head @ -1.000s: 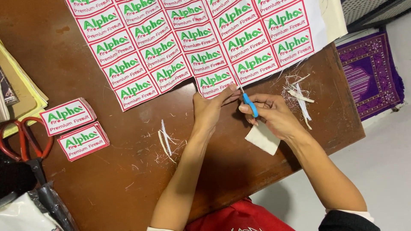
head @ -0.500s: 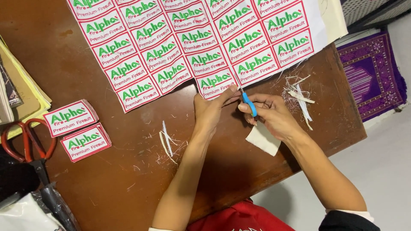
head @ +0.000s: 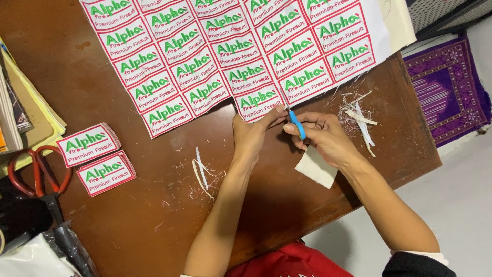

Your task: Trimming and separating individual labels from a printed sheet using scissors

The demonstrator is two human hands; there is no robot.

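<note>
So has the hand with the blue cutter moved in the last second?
No. The right hand with the blue cutter sits at the same spot on the sheet of labels' lower edge, beside the pale scrap.

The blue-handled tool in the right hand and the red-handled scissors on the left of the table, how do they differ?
The blue-handled tool is gripped by the right hand at the sheet of patches; the red-handled scissors lie untouched at the table's left edge. The tool looks small and slim; the scissors are far larger, with wide loop handles. Both lie over the brown table.
</note>
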